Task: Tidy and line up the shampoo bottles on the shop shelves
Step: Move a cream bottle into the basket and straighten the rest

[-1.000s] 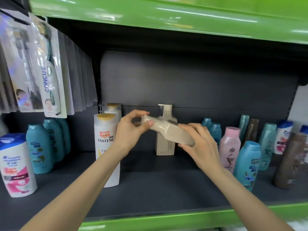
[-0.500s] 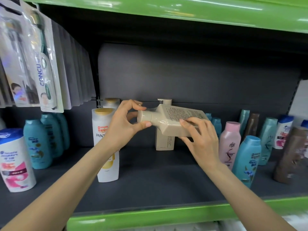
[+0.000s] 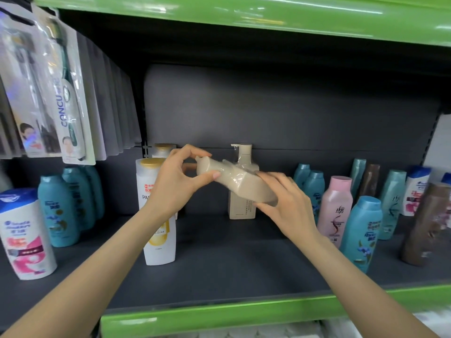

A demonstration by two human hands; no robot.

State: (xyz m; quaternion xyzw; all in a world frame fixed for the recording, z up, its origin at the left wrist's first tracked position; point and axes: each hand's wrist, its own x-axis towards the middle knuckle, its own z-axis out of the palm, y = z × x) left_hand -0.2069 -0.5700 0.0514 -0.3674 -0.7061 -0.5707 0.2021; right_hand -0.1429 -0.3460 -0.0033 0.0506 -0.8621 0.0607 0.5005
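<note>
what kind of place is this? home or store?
Almost certainly a shop's toiletries aisle: green-edged shelf with rows of identical teal bottles, carded toothbrush packs hanging on pegs, and both hands, left hand and right hand, holding a shrink-wrapped beige bottle.

Dark grey shelf (image 3: 219, 269) with a green front lip, bottles standing on it.

A white gold-capped bottle (image 3: 158, 215), a beige pump bottle (image 3: 241, 208) (at the back), teal bottles (image 3: 58, 211) left, and a pink bottle (image 3: 335, 211) right.
</note>
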